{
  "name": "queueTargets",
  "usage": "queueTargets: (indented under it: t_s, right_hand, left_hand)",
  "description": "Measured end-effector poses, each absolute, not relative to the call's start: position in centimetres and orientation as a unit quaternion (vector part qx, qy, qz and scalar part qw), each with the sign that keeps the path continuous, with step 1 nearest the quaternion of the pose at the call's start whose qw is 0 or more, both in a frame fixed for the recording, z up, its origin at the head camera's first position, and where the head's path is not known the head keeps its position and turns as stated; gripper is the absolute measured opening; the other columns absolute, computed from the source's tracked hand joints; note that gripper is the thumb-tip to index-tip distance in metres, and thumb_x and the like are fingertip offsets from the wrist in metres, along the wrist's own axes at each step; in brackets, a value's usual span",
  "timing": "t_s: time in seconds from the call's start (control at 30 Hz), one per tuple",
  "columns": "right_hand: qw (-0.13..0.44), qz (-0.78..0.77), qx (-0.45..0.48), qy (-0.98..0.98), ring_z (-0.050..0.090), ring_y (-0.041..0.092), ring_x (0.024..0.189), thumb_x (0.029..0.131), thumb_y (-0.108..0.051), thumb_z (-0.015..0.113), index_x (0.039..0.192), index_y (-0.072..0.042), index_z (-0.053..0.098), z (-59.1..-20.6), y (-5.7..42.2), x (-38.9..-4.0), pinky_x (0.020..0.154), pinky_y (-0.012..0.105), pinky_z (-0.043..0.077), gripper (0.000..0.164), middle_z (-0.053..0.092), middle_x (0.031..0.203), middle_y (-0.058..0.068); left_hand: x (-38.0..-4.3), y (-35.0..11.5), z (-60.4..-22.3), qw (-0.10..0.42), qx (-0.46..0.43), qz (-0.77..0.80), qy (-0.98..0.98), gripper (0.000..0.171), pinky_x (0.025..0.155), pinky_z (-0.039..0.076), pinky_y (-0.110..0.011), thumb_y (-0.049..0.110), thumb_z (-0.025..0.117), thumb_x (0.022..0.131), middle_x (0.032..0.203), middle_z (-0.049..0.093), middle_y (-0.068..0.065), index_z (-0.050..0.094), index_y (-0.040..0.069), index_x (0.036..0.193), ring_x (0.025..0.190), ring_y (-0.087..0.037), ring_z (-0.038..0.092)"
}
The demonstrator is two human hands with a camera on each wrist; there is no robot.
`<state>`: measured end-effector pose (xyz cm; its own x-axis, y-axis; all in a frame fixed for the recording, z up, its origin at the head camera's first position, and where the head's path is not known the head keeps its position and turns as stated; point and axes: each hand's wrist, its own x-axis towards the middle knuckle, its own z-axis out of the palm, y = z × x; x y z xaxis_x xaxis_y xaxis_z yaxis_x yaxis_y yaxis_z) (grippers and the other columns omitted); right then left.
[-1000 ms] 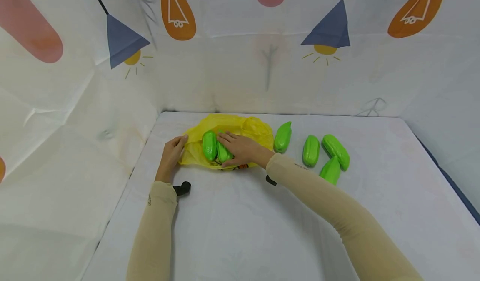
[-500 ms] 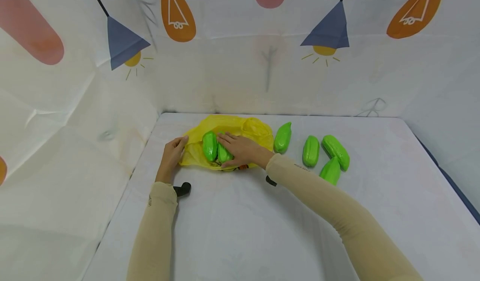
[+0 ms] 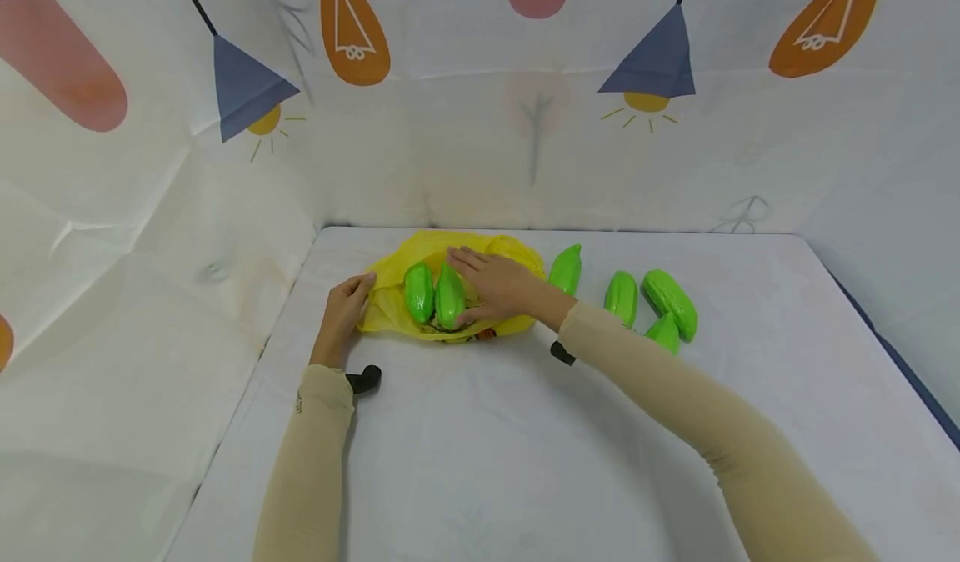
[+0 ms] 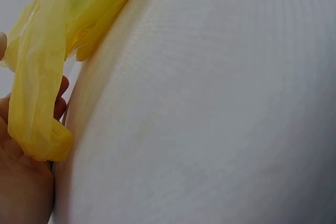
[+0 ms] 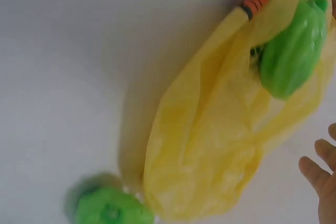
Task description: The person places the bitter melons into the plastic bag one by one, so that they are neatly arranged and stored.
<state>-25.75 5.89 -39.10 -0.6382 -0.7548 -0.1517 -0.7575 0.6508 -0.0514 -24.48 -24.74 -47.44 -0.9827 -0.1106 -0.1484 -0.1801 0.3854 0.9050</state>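
A yellow plastic bag (image 3: 397,249) lies spread at the table's back left, with orange and black print at its front edge. On it, two glossy green ridged fruit-like pieces lie side by side, a left piece (image 3: 419,293) and a right piece (image 3: 450,297). My left hand (image 3: 346,303) pinches the bag's left edge between thumb and fingers; in the left wrist view a bag handle (image 4: 39,93) hangs across the palm. My right hand (image 3: 498,283) is over the bag's right part, fingers straight, thumb close by the right piece. Its fingers (image 5: 315,174) show apart in the right wrist view.
Right of the bag lies a similar green piece (image 3: 566,268). Farther right are a second green piece (image 3: 622,295), a third green piece (image 3: 671,302) and a partly hidden green piece (image 3: 664,333) behind my right sleeve. A white cloth wall (image 3: 465,153) rises behind the table (image 3: 450,462).
My right hand has lifted off the right green piece and shifted right and back, uncovering that piece. The left hand keeps its hold on the bag.
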Motion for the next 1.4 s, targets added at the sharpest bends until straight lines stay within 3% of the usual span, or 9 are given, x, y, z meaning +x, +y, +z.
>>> queueTargets:
  t_s: [0.33,0.57,0.9,1.4]
  right_hand:
    - [0.035,0.011,-0.39,0.92,0.009,0.029,0.152,0.089,-0.07,0.053,0.158,-0.008,0.003,-36.5,12.0,-25.9,0.121,0.049,0.022,0.105,0.002,0.166,0.01]
    - [0.022,-0.003,-0.367,0.93,0.01,0.03,0.152,0.086,-0.07,0.056,0.158,-0.007,0.007,-36.1,16.0,-25.4,0.12,0.052,0.023,0.108,0.004,0.165,0.01]
    - [0.07,-0.018,-0.312,0.947,0.013,0.035,0.15,0.084,-0.063,0.066,0.157,-0.003,0.011,-38.0,19.2,-25.1,0.118,0.057,0.023,0.109,0.007,0.165,0.014]
    - [0.128,-0.015,-0.275,0.953,0.019,0.04,0.148,0.085,-0.065,0.063,0.156,-0.002,0.014,-40.3,19.9,-26.4,0.116,0.059,0.025,0.107,0.009,0.164,0.017]
  left_hand:
    - [-24.5,-24.9,-47.5,0.045,-0.091,0.544,0.833,0.081,0.117,0.029,-0.046,0.069,0.046,0.091,0.149,0.045,-0.014,0.05,0.007,0.143,0.139,-0.03,0.038]
    - [-24.5,-24.9,-47.5,0.043,-0.096,0.546,0.831,0.079,0.115,0.032,-0.046,0.068,0.046,0.092,0.145,0.048,-0.014,0.052,0.008,0.142,0.132,-0.029,0.041]
    - [-24.6,-24.8,-47.5,0.048,-0.1,0.554,0.825,0.077,0.117,0.031,-0.045,0.067,0.048,0.092,0.15,0.044,-0.012,0.051,0.008,0.142,0.138,-0.029,0.039]
    - [-24.6,-24.8,-47.6,0.044,-0.101,0.553,0.826,0.076,0.115,0.033,-0.045,0.066,0.047,0.093,0.147,0.047,-0.012,0.052,0.008,0.141,0.132,-0.027,0.041]
